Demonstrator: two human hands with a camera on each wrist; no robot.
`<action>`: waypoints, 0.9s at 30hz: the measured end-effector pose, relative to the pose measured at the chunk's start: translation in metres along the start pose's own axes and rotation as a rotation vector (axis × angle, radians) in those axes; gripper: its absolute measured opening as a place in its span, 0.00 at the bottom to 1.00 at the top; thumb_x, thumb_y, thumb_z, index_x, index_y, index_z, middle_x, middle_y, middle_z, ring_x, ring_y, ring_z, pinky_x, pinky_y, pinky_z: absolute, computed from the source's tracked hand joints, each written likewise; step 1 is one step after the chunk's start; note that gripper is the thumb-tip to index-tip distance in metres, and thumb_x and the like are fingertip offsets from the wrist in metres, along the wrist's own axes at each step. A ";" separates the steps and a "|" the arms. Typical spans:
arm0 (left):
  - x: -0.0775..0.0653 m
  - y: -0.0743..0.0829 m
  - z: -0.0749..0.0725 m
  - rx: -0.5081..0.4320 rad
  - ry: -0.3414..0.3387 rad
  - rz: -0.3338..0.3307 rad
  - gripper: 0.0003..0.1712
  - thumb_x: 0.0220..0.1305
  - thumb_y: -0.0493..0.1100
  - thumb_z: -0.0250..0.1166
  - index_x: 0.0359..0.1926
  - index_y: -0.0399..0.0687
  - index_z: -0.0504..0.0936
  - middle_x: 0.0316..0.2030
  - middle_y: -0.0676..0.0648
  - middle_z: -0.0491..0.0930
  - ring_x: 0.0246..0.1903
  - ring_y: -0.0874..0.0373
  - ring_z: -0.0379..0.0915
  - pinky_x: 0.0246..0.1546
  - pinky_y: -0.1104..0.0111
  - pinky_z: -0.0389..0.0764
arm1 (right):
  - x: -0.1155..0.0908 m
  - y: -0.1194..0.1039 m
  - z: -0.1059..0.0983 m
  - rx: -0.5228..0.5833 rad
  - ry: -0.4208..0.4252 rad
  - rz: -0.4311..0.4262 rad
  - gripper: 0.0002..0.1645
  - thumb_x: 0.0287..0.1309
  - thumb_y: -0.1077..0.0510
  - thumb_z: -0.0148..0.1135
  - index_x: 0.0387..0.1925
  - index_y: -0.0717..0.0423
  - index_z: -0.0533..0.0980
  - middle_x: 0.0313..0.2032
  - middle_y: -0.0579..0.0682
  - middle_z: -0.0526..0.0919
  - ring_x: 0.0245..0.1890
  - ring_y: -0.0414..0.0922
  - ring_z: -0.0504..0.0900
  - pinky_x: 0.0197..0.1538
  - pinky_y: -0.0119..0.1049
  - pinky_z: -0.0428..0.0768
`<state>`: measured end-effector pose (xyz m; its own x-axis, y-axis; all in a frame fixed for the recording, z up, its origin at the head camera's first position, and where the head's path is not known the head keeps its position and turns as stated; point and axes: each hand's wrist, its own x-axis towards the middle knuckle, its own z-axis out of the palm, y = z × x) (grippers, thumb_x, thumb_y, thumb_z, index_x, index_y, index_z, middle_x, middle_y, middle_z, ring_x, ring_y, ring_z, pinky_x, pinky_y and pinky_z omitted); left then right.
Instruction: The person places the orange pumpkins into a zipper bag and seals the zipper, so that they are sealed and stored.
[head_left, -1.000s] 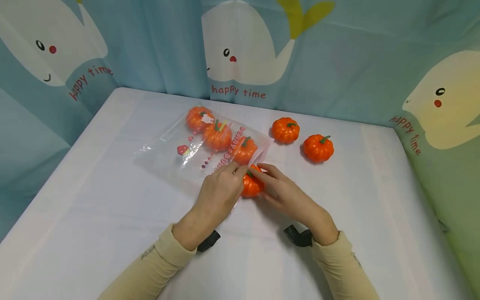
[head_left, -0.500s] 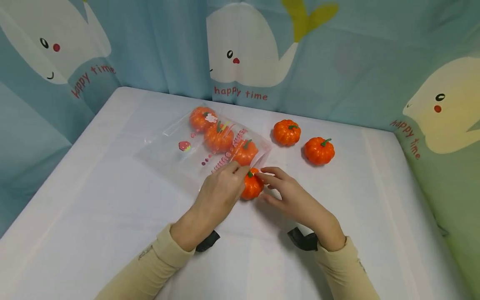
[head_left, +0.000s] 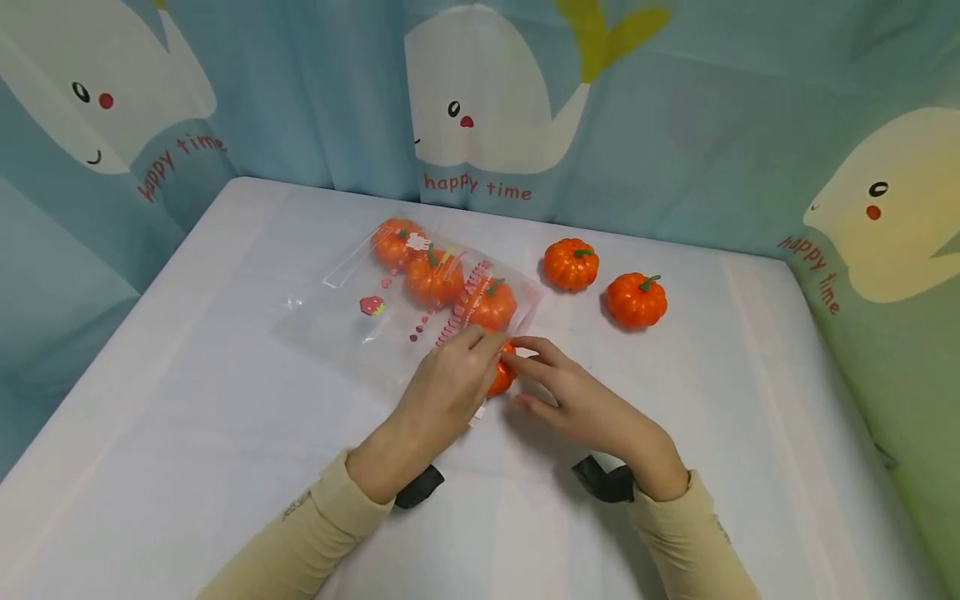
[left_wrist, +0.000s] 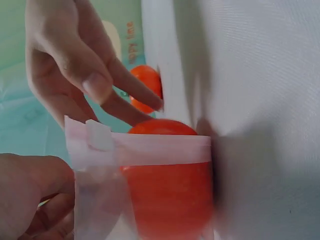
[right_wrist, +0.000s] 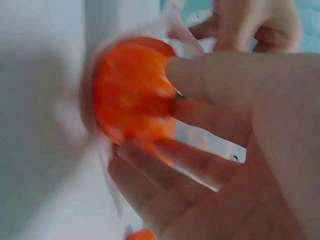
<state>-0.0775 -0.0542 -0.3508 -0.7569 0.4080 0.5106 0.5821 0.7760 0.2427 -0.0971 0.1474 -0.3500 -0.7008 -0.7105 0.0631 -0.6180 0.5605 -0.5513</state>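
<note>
Three pumpkins [head_left: 433, 282] in the bag [head_left: 330, 333], a fourth pumpkin [head_left: 505, 376] partway, two loose pumpkins [head_left: 636, 303] outside — left grip [head_left: 442, 382] pinches the bag's edge, right grip [head_left: 583, 396] loosely spread.

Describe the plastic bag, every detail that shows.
The plastic bag is clear and shiny, printed with a red strawberry and pink lettering; a pale pink strip with a white tab edges its open mouth. It lies on the white table, holding three orange pumpkins, with a fourth at the mouth, partly inside. The left hand pinches the mouth's edge; whether the right hand touches the bag is unclear.
</note>
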 end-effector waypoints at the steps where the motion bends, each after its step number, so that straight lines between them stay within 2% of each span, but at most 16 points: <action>1: 0.000 0.000 0.001 0.010 -0.001 0.008 0.17 0.58 0.33 0.71 0.49 0.37 0.82 0.35 0.43 0.81 0.31 0.55 0.80 0.34 0.69 0.86 | -0.001 0.001 -0.002 0.010 -0.005 0.000 0.28 0.63 0.60 0.65 0.64 0.58 0.73 0.66 0.56 0.68 0.57 0.50 0.79 0.58 0.45 0.80; 5: 0.001 0.001 0.001 0.042 0.000 0.029 0.19 0.56 0.34 0.73 0.48 0.38 0.81 0.34 0.44 0.80 0.30 0.55 0.79 0.34 0.69 0.85 | -0.003 0.003 -0.008 0.068 -0.032 -0.001 0.25 0.63 0.59 0.65 0.62 0.56 0.75 0.66 0.52 0.70 0.59 0.48 0.78 0.59 0.45 0.79; 9: 0.000 0.001 0.001 0.019 0.005 0.019 0.18 0.55 0.35 0.74 0.47 0.40 0.81 0.33 0.44 0.79 0.29 0.55 0.79 0.32 0.69 0.85 | -0.001 0.005 -0.003 0.103 -0.054 -0.006 0.24 0.64 0.59 0.64 0.62 0.55 0.76 0.68 0.50 0.68 0.63 0.47 0.75 0.61 0.44 0.78; 16: 0.000 -0.003 0.004 -0.048 0.033 0.008 0.15 0.59 0.34 0.71 0.47 0.40 0.83 0.33 0.45 0.80 0.28 0.56 0.80 0.33 0.69 0.85 | 0.002 0.007 0.003 0.093 -0.064 -0.016 0.31 0.64 0.62 0.62 0.68 0.61 0.68 0.72 0.54 0.63 0.71 0.51 0.66 0.68 0.48 0.71; 20: 0.002 -0.004 0.003 -0.076 0.053 0.011 0.16 0.57 0.34 0.72 0.48 0.38 0.84 0.34 0.44 0.82 0.30 0.56 0.82 0.36 0.68 0.86 | 0.000 0.010 -0.001 0.080 -0.065 -0.015 0.31 0.65 0.63 0.61 0.69 0.59 0.68 0.71 0.53 0.64 0.71 0.51 0.66 0.68 0.49 0.71; 27: 0.000 -0.004 0.005 -0.122 0.067 -0.007 0.12 0.60 0.33 0.69 0.46 0.37 0.84 0.32 0.44 0.82 0.28 0.56 0.81 0.32 0.69 0.85 | 0.002 0.010 0.008 0.039 -0.083 -0.054 0.34 0.63 0.63 0.63 0.69 0.62 0.66 0.72 0.56 0.61 0.73 0.53 0.63 0.68 0.48 0.71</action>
<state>-0.0812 -0.0548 -0.3554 -0.7421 0.3664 0.5613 0.6114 0.7132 0.3428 -0.1016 0.1482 -0.3618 -0.6342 -0.7727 0.0256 -0.6385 0.5047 -0.5811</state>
